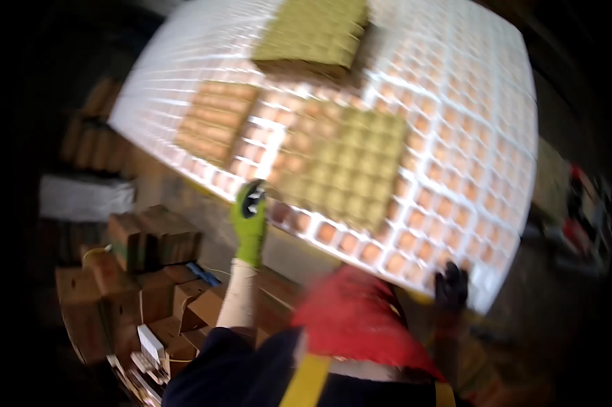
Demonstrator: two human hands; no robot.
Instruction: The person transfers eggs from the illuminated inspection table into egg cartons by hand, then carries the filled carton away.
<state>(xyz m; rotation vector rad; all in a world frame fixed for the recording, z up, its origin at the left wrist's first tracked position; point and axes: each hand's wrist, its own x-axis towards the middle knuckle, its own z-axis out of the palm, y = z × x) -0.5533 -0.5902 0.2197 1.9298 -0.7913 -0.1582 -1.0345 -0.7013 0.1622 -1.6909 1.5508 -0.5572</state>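
Note:
My left hand (250, 209), in a green glove with a dark palm, is at the front edge of a broad white grid (279, 141) filled with brown eggs. Its fingers look curled, and blur hides what they hold. Just right of it lies a yellowish pulp egg tray (367, 169), with eggs (296, 146) showing at its left side. My right hand (450, 286), in a dark glove, is at the grid's front right edge, fingers apart, with nothing visible in them. Another pulp tray (216, 122) full of eggs sits further left.
A thick stack of pulp trays (313, 34) rests on the far part of the grid. Cardboard boxes (160, 241) are piled on the floor at the lower left, with a white block (87, 197) behind them. Red cloth (360, 319) covers my front.

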